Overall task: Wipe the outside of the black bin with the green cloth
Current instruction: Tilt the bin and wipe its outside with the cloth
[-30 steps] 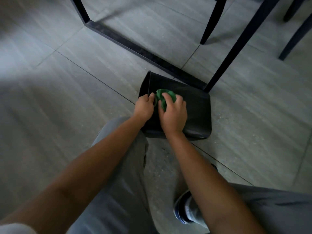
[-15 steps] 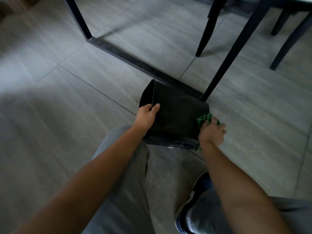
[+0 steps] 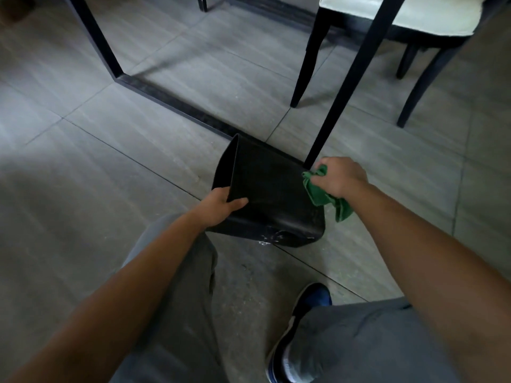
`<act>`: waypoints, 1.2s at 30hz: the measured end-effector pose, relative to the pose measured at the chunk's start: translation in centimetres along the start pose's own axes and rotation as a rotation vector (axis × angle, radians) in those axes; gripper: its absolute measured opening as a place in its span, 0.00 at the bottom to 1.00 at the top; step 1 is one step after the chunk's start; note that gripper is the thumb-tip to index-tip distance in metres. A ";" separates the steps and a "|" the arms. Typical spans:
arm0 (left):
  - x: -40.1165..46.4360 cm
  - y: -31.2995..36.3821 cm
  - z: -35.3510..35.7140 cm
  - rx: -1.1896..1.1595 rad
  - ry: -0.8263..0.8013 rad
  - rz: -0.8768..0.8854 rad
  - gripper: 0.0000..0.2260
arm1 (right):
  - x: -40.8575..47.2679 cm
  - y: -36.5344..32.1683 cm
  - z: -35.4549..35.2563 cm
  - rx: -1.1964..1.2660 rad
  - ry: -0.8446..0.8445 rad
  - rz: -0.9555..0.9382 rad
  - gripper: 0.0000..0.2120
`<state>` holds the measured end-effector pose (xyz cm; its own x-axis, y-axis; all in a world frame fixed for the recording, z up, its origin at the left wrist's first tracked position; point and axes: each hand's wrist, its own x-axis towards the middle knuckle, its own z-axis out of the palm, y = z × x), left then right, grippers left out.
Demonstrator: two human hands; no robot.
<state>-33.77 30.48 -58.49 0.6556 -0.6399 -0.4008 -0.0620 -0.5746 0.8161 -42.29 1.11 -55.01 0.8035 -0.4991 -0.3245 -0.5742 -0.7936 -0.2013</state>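
Matte black rectangular plastic bin (image 3: 272,194) lies tipped on its side on the grey tiled floor (image 3: 110,167), mouth facing left, against a black metal table leg (image 3: 340,92). Pale scuffs, possibly dust, mark its near lower edge. Left hand (image 3: 221,207): grip closed over the rim. Right hand (image 3: 341,176): grip closed around the crumpled green cloth (image 3: 320,193), pressed to the bin's right end.

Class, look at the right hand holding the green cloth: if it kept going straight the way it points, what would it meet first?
Probably the thin black table leg just beyond the right hand and its green cloth; depth is uncertain.
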 end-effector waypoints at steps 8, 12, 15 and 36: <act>1.1 1.8 -1.1 0.029 -0.075 0.177 0.16 | 0.6 0.1 1.3 0.202 0.056 0.066 0.17; -0.2 0.0 -0.3 -0.079 -0.050 0.140 0.12 | 0.5 1.9 2.6 0.269 0.137 0.160 0.17; -0.7 -0.6 -0.1 -0.236 -0.040 0.112 0.10 | 0.7 2.7 2.9 0.339 0.223 0.238 0.16; 0.3 0.4 0.4 -0.330 0.260 0.000 0.09 | -0.7 -0.2 6.3 0.445 0.177 0.259 0.17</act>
<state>-33.90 29.88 -58.47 0.8265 -0.4654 -0.3168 0.1549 -0.3529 0.9227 -43.75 3.85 -60.58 0.6192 -0.7400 -0.2627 -0.7369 -0.4320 -0.5200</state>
